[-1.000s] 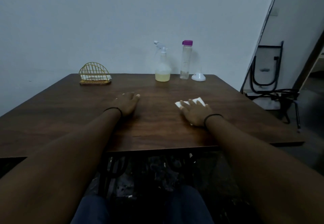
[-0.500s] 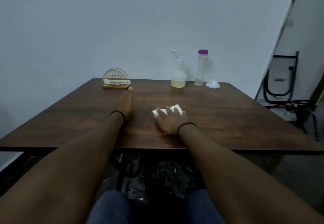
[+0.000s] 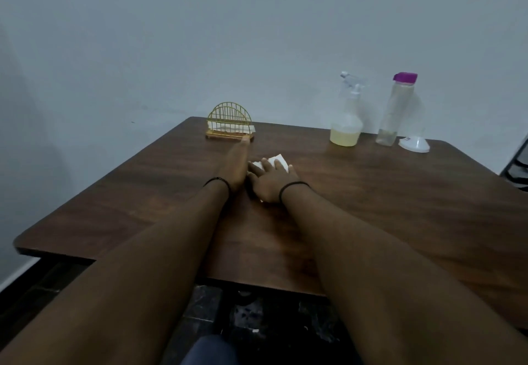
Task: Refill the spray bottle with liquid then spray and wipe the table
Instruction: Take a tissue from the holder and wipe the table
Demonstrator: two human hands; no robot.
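White cloth lies mostly hidden under right hand, fingers spread flat; left hand fingers straight together, toward twelve o'clock.

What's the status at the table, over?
Right hand flat on white tissue, wiping. Left hand stretched out to napkin holder. Spray bottle upright at far edge. Nothing in the way.

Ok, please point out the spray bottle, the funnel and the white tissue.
spray bottle (image 3: pixel 345 127): head view, on its clear body above the yellow liquid.
funnel (image 3: pixel 414 144): head view, on its wide white cone.
white tissue (image 3: pixel 280 161): head view, on the corner showing beyond the fingers.
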